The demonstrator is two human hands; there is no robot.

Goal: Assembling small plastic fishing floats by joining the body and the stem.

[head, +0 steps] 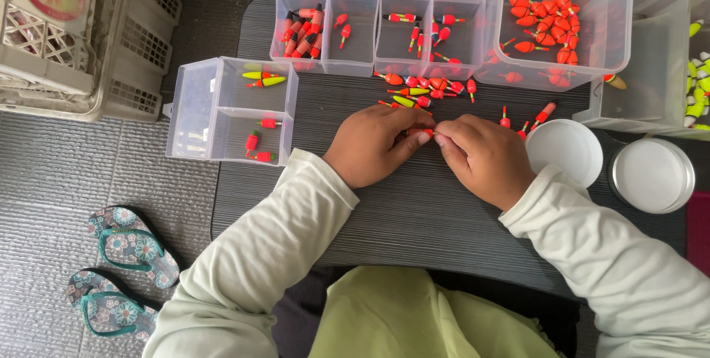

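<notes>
My left hand and my right hand meet at the middle of the dark table. Together they pinch one small red fishing float between their fingertips. Just beyond my fingers lies a loose pile of red and yellow-green floats. A clear divided box at the left holds a few floats, yellow-green in the far cell and red in the near one.
Clear compartment boxes and a clear tub of red floats line the far edge. Two white round lids lie at right. A white crate and a pair of flip-flops sit on the floor at left.
</notes>
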